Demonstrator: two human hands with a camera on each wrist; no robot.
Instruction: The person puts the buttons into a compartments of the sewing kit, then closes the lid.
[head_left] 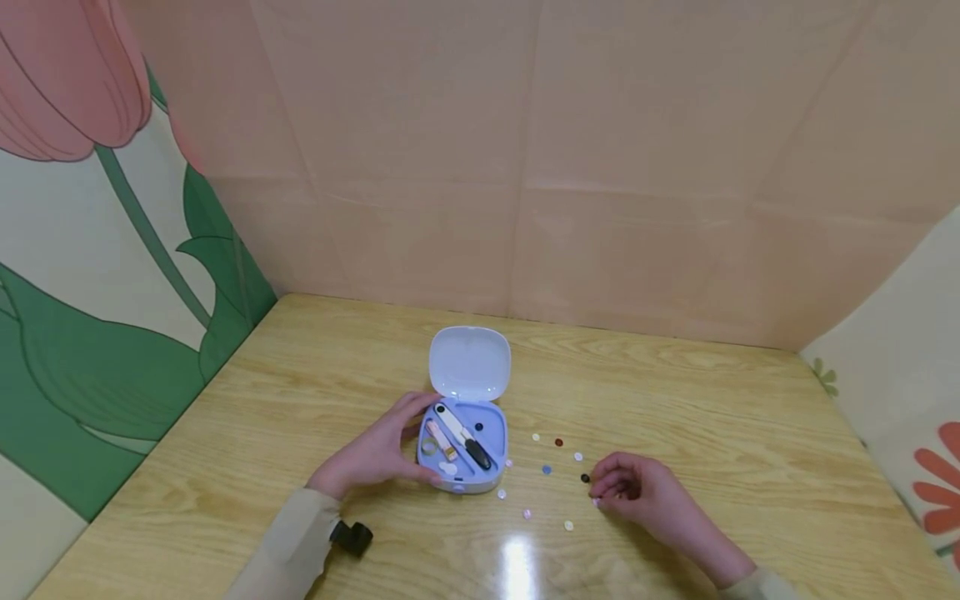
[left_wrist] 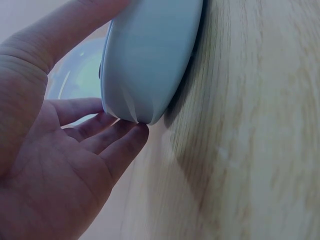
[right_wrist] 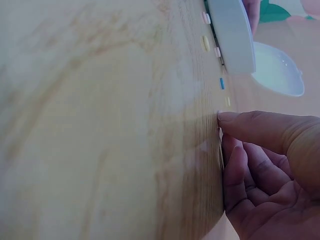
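Observation:
A lilac sewing box (head_left: 462, 483) stands on the table with its lid (head_left: 470, 362) raised. My left hand (head_left: 378, 446) grips its left side, thumb at the front and fingers around the back corner, as the left wrist view also shows. Inside the box lie a white and black tool (head_left: 463, 437), possibly a seam ripper or small scissors, a pink strip (head_left: 441, 440), a yellowish ring (head_left: 428, 447) and a dark button (head_left: 478, 427). At the right, my right hand (head_left: 648, 500) pinches a small lilac button (head_left: 596, 502) at the tabletop, its other fingers curled.
Several loose buttons lie between box and right hand, including a black button (head_left: 585, 478), a blue button (head_left: 547, 470), a dark red button (head_left: 558, 442) and a pink button (head_left: 527, 514). A pinkish cloth (head_left: 525, 167) hangs behind the wooden table (head_left: 675, 392).

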